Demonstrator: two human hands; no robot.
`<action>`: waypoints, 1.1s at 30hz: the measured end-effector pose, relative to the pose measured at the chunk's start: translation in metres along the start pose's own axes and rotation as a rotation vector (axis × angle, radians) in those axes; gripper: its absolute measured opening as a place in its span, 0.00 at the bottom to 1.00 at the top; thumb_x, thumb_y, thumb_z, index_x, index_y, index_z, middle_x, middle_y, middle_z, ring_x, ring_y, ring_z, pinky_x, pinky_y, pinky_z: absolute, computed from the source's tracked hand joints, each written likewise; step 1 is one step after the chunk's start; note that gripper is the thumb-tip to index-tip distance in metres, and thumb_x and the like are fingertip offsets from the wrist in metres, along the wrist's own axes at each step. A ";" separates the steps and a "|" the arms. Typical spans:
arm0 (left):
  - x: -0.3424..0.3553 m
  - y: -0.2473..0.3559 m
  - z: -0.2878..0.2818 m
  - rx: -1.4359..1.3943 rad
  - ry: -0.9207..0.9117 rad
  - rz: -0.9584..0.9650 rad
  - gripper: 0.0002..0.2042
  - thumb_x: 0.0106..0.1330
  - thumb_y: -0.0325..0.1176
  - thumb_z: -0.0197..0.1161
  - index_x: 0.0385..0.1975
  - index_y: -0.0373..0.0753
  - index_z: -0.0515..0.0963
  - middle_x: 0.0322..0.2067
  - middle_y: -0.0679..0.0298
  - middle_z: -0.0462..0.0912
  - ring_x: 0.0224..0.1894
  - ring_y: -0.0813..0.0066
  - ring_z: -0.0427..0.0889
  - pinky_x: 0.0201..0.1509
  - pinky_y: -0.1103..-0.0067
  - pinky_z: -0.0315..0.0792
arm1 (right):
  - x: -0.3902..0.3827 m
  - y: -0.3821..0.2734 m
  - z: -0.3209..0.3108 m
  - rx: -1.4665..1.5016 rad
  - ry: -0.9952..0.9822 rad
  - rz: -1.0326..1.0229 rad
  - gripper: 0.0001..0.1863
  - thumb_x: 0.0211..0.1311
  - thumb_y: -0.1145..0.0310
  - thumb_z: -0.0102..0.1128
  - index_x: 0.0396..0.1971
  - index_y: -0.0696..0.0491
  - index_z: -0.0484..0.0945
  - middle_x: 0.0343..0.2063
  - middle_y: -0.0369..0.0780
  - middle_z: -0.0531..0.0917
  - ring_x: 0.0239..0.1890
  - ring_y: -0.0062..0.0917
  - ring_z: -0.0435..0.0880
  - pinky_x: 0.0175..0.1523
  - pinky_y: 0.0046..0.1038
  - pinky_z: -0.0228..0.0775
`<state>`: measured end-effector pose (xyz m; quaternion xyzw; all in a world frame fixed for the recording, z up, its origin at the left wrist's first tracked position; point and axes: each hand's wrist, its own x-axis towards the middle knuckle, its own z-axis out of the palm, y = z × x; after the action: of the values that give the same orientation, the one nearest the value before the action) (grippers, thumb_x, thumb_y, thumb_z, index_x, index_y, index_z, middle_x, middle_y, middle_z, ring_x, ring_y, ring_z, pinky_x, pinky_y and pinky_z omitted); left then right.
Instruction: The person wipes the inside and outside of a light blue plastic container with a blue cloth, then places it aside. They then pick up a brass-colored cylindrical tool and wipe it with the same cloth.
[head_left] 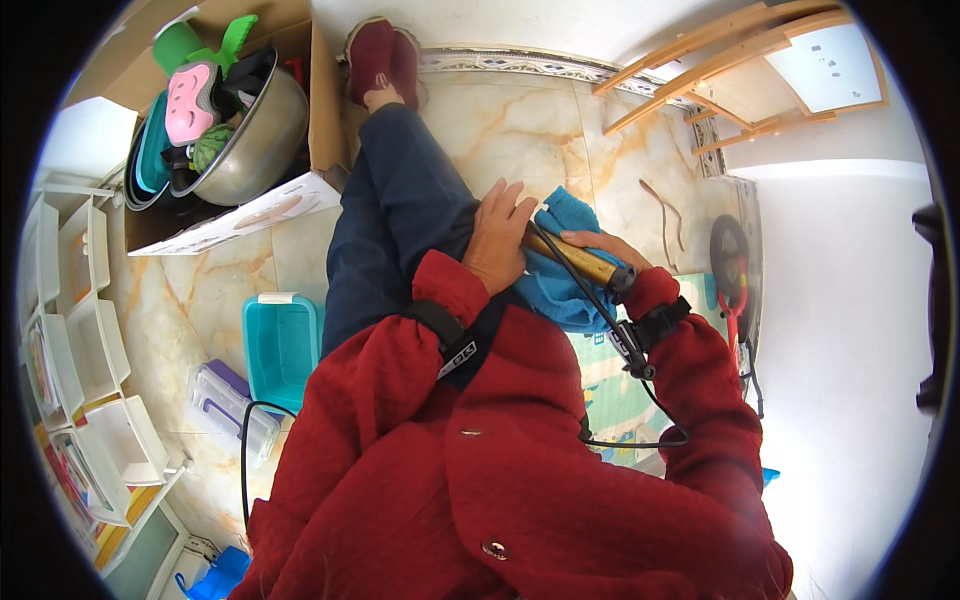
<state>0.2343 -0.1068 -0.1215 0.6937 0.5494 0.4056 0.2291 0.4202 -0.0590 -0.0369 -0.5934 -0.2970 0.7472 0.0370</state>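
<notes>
Across my lap lies a gold-coloured tube (583, 262) with a black end cap, like the barrel of an air pump. A thin black hose or strap (578, 272) crosses it at a slant. A blue towel (548, 292) is bunched around and under the tube. My left hand (497, 240) lies against the tube's left end, fingers stretched out and a little apart; its thumb is hidden. My right hand (612, 246) is closed on the towel at the tube's far side, with some fingers out of sight.
A cardboard box (325, 120) at the far left holds a steel bowl (270, 135) and pink and green items. Nearer stand a teal bin (283, 345), a clear lidded case (235, 410) and white shelf trays (100, 350). On the right are a small wheel (729, 255) and a wooden frame (690, 75).
</notes>
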 end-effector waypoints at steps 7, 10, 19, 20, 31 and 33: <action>-0.004 0.003 -0.004 0.018 -0.112 -0.065 0.20 0.42 0.25 0.64 0.38 0.35 0.70 0.36 0.54 0.71 0.44 0.52 0.69 0.47 0.66 0.67 | -0.008 0.011 -0.033 0.070 0.094 -0.182 0.23 0.64 0.53 0.54 0.47 0.58 0.75 0.35 0.36 0.81 0.33 0.17 0.78 0.40 0.20 0.73; -0.003 0.006 -0.005 -0.029 -0.183 -0.145 0.19 0.43 0.29 0.64 0.37 0.33 0.71 0.33 0.51 0.73 0.40 0.51 0.73 0.43 0.66 0.69 | -0.018 0.008 -0.052 0.540 -0.392 -0.333 0.22 0.69 0.54 0.45 0.52 0.57 0.69 0.44 0.43 0.80 0.40 0.27 0.81 0.48 0.27 0.75; 0.008 0.013 -0.023 -0.407 -0.297 -0.443 0.15 0.48 0.34 0.60 0.31 0.29 0.72 0.20 0.47 0.76 0.26 0.54 0.78 0.32 0.69 0.70 | 0.003 0.024 -0.011 0.648 0.255 -0.716 0.26 0.67 0.53 0.49 0.54 0.59 0.67 0.48 0.44 0.77 0.50 0.32 0.76 0.57 0.33 0.67; 0.009 0.013 -0.024 -0.409 -0.306 -0.450 0.15 0.48 0.34 0.60 0.31 0.29 0.72 0.21 0.47 0.76 0.27 0.54 0.79 0.32 0.69 0.70 | 0.005 0.023 0.001 0.635 0.213 -0.739 0.24 0.67 0.55 0.50 0.52 0.59 0.68 0.47 0.43 0.78 0.49 0.30 0.77 0.56 0.31 0.68; 0.001 0.021 -0.006 -0.009 -0.246 -0.390 0.18 0.49 0.36 0.63 0.35 0.32 0.70 0.33 0.45 0.78 0.38 0.44 0.78 0.42 0.61 0.72 | 0.024 0.031 0.064 0.295 0.412 -0.799 0.17 0.52 0.71 0.68 0.41 0.61 0.76 0.36 0.39 0.81 0.36 0.20 0.79 0.43 0.22 0.71; 0.001 0.023 -0.004 0.038 -0.254 -0.382 0.17 0.49 0.35 0.63 0.34 0.32 0.69 0.34 0.46 0.78 0.38 0.45 0.78 0.42 0.61 0.72 | 0.029 0.029 0.059 0.371 0.381 -0.849 0.18 0.51 0.73 0.68 0.41 0.61 0.76 0.36 0.38 0.81 0.37 0.20 0.79 0.43 0.22 0.71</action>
<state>0.2444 -0.1134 -0.1016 0.6269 0.6447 0.2539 0.3561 0.3668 -0.0953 -0.0689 -0.5294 -0.3626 0.5848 0.4963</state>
